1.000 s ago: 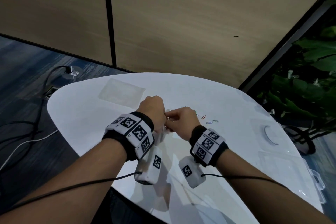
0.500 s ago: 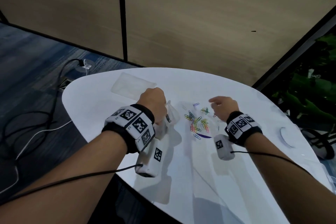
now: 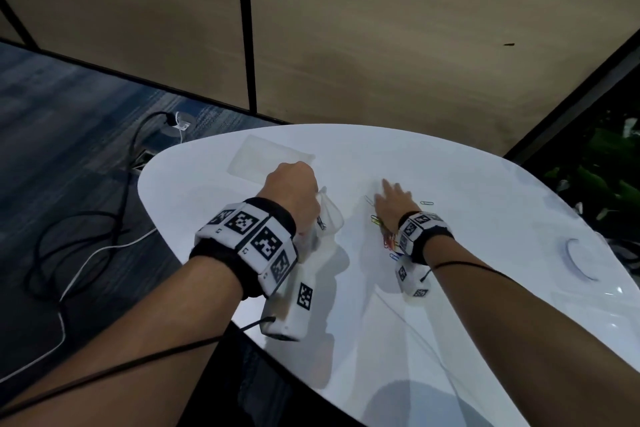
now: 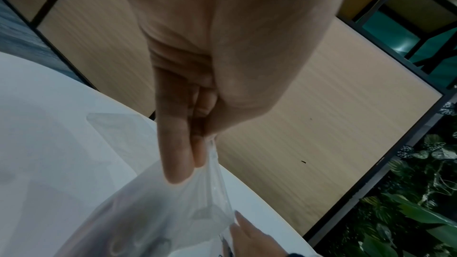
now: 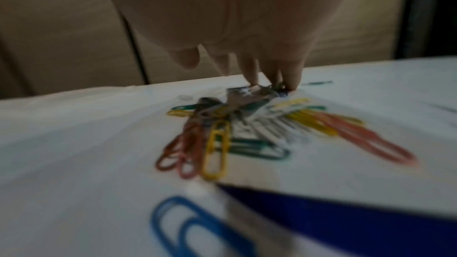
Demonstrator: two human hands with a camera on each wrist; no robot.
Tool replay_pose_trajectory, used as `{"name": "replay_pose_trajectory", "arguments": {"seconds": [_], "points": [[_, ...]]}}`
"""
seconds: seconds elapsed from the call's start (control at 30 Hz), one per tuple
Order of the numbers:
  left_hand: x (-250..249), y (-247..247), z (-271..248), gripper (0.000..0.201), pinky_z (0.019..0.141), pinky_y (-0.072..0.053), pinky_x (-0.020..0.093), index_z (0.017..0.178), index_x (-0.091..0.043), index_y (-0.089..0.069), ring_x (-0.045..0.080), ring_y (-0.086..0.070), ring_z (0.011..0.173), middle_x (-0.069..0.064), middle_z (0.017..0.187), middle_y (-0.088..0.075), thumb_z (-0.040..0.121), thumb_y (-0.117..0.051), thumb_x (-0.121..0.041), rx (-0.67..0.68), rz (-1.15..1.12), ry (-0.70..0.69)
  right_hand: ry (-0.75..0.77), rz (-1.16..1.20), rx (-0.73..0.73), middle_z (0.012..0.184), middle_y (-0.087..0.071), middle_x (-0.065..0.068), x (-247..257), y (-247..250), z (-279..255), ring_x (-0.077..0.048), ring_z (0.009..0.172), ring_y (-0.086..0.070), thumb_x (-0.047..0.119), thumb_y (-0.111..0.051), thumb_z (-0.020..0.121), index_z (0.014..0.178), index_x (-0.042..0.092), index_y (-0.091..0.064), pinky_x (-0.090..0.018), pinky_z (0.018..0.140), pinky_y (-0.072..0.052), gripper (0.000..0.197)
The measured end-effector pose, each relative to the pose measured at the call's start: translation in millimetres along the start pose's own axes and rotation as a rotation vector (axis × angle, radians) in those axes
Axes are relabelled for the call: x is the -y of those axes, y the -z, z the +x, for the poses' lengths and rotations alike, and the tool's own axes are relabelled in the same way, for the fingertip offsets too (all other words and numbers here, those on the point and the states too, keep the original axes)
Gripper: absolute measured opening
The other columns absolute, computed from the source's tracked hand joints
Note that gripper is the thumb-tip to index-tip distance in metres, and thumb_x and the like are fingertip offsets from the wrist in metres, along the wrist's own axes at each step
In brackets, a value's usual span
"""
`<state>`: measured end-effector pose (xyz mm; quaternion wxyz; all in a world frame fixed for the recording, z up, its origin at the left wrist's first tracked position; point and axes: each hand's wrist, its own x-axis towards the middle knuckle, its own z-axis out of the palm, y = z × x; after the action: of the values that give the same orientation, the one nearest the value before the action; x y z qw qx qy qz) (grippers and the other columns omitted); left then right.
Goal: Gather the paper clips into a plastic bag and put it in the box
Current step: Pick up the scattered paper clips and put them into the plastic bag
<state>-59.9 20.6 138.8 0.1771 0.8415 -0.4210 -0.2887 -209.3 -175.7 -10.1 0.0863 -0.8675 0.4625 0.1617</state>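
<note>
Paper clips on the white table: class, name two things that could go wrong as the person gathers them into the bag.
1. The right hand reaches with straight fingers over the loose pile of paper clips; a sweep could scatter the outlying clips.
2. The left hand only pinches the plastic bag at its top edge, so the mouth may sag shut and clips may miss it.

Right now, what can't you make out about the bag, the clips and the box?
- Plastic bag contents: head view, left hand covers the mouth; left wrist view, film too cloudy to count.
- Paper clips under the right hand: head view, wrist hides the pile; right wrist view is blurred, so the fingertip grip is unclear.
- Box: cannot be identified in any view.
</note>
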Motion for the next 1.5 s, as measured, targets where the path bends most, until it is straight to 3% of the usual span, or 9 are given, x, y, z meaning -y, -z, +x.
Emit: {"name": "replay_pose_trajectory", "arguments": {"seconds": [0.2, 0.27, 0.37, 0.47, 0.73, 0.87, 0.97, 1.23, 1.5], "points": [[-2, 0, -1, 0.033, 0.094, -0.060, 0.040, 0.122, -0.002, -0.067, 0.032, -0.071, 0.103, 0.017, 0.114, -0.070, 0.090, -0.058, 0.001, -0.002, 0.020, -0.020, 0.246, -0.216, 0.115, 0.160, -0.005, -0.019, 4, -8, -12, -0.037, 0.142, -0.023, 0.019, -0.046, 0.095, 0.153, 0.005, -0.009, -0.042, 0.115, -0.029, 0.070], [-2, 0, -3, 0.032, 0.094, -0.059, 0.040, 0.121, -0.002, -0.067, 0.033, -0.071, 0.104, 0.018, 0.114, -0.071, 0.090, -0.058, 0.000, 0.001, 0.029, -0.029, 0.314, -0.285, 0.066, 0.152, -0.025, -0.021, -6, -12, -24, -0.034, 0.132, -0.040, 0.013, -0.051, 0.092, 0.146, 0.000, -0.027, -0.036, 0.106, -0.038, 0.060], [-1, -1, -6, 0.031, 0.092, -0.060, 0.039, 0.119, -0.002, -0.069, 0.033, -0.071, 0.104, 0.018, 0.111, -0.072, 0.090, -0.056, 0.001, 0.006, 0.035, -0.044, 0.347, -0.276, -0.015, 0.112, -0.059, -0.016, -7, -10, -45, -0.032, 0.101, -0.061, 0.004, -0.048, 0.089, 0.099, 0.005, -0.060, -0.033, 0.077, -0.045, 0.016], [-3, -1, -9, 0.033, 0.088, -0.059, 0.035, 0.120, -0.003, -0.069, 0.032, -0.068, 0.108, 0.016, 0.116, -0.070, 0.090, -0.058, 0.002, -0.002, 0.064, -0.053, 0.246, -0.197, -0.076, 0.100, -0.064, -0.010, -14, -8, -49, -0.030, 0.092, -0.064, 0.003, -0.051, 0.086, 0.094, 0.008, -0.067, -0.029, 0.072, -0.045, 0.019], [-10, -5, -9, 0.033, 0.094, -0.059, 0.039, 0.124, -0.002, -0.066, 0.034, -0.066, 0.112, 0.017, 0.124, -0.065, 0.092, -0.057, 0.001, 0.015, 0.056, -0.058, -0.189, 0.788, -0.204, 0.076, -0.075, -0.004, -35, 16, -60, -0.021, 0.078, -0.072, 0.014, -0.072, 0.081, 0.076, 0.015, -0.076, -0.032, 0.078, -0.058, 0.007], [-17, -10, -7, 0.032, 0.092, -0.060, 0.040, 0.118, 0.000, -0.068, 0.034, -0.069, 0.106, 0.019, 0.117, -0.069, 0.090, -0.054, 0.004, 0.037, 0.047, -0.061, -0.090, 1.614, -0.090, 0.090, -0.070, -0.019, -7, 49, -91, -0.026, 0.083, -0.070, 0.000, -0.069, 0.085, 0.087, -0.001, -0.072, -0.029, 0.079, -0.060, 0.003], [-23, -14, -7, 0.030, 0.090, -0.061, 0.042, 0.114, 0.000, -0.069, 0.037, -0.072, 0.098, 0.020, 0.109, -0.073, 0.091, -0.051, 0.002, 0.043, 0.017, -0.064, -0.016, 1.790, 0.015, 0.088, -0.070, -0.014, 29, 64, -111, -0.025, 0.085, -0.070, -0.001, -0.062, 0.090, 0.092, -0.004, -0.068, -0.023, 0.077, -0.059, 0.007], [-30, -20, -4, 0.030, 0.088, -0.063, 0.043, 0.116, -0.001, -0.071, 0.038, -0.075, 0.095, 0.020, 0.106, -0.073, 0.087, -0.062, 0.003, 0.059, -0.054, -0.039, 0.214, 0.797, -0.257, 0.068, -0.074, -0.004, 59, 54, -116, -0.016, 0.065, -0.070, 0.014, -0.069, 0.079, 0.077, 0.017, -0.077, -0.031, 0.069, -0.060, 0.009], [-26, -19, -2, 0.026, 0.087, -0.063, 0.043, 0.110, -0.002, -0.073, 0.039, -0.074, 0.094, 0.021, 0.101, -0.074, 0.089, -0.057, 0.002, 0.041, -0.068, -0.055, 0.425, 0.550, -0.113, 0.095, -0.077, 0.004, 50, 82, -114, -0.009, 0.085, -0.071, 0.007, -0.057, 0.084, 0.101, 0.020, -0.077, -0.020, 0.083, -0.054, 0.029]]}}
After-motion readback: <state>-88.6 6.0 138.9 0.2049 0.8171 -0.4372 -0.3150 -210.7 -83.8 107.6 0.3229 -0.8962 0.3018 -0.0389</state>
